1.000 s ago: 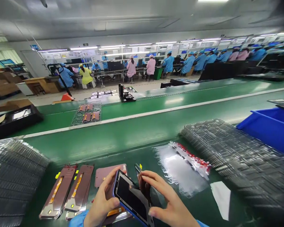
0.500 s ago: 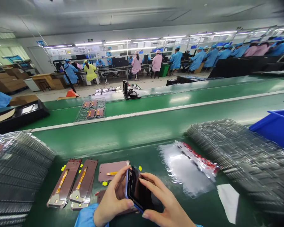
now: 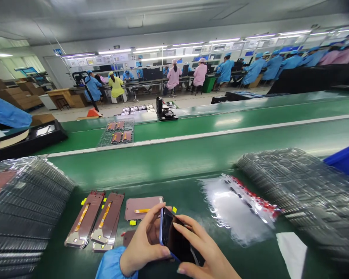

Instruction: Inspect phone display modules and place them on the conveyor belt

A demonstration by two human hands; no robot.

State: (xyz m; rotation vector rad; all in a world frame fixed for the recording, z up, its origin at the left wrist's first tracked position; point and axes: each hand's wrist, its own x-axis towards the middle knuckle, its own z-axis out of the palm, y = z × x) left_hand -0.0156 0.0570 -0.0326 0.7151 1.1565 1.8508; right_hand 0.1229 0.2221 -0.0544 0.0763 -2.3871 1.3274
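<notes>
This is looking like an electronics assembly hall. Long green conveyor belts (image 3: 177,159) are running across the room, and workers in blue and pink smocks and caps (image 3: 225,69) are sitting in rows at stations along the far wall, under strip lights (image 3: 151,48). Stacks of clear plastic trays (image 3: 302,190) are resting on the green bench (image 3: 192,193). Copper-coloured display panels (image 3: 107,221) are lying in a row, and a blue-framed phone (image 3: 174,240) is being held over them. Cardboard boxes (image 3: 20,97) are standing stacked at the far left.

Phone (image 3: 174,238): blue-edged frame, dark glossy face, tilted on edge, above the green bench's near edge.
</notes>
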